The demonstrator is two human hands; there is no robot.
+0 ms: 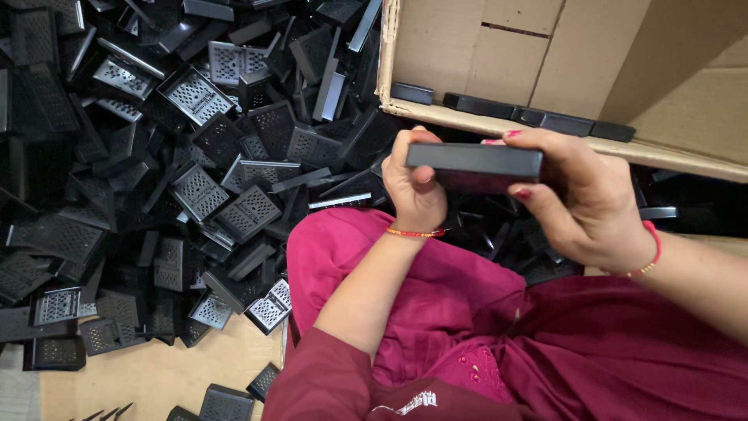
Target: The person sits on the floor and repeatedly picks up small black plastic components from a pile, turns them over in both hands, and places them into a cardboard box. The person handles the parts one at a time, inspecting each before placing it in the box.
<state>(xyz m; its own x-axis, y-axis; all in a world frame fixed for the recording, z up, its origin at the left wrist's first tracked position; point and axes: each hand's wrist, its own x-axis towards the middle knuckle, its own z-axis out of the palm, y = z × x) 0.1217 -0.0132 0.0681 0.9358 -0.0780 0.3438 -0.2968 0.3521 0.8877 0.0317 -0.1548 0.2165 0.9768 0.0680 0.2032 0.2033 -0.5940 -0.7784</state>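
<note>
A heap of black perforated plastic parts (pixel 179 179) covers the floor (pixel 156 378) on the left, spilling toward the person's knees in magenta cloth (pixel 436 312). Moving right, the left hand (pixel 414 185) is curled closed around the left end of 1 black rectangular case (pixel 475 166), thumb on the near face, fingers hidden behind it. The right hand (pixel 580 199) clamps the right end, thumb under the lower edge and fingertips over the top. The case is held level above the lap, just in front of the cardboard box (pixel 561 62). Along the box's front edge lies a row of flat black pieces (pixel 514 113). To handle the case well, judged from this grip: keep both ends supported evenly, press with the thumbs along the seam rather than at 1 corner, and keep the long edge horizontal so the halves seat squarely. Whether the case is fully closed cannot be told from this angle.
</note>
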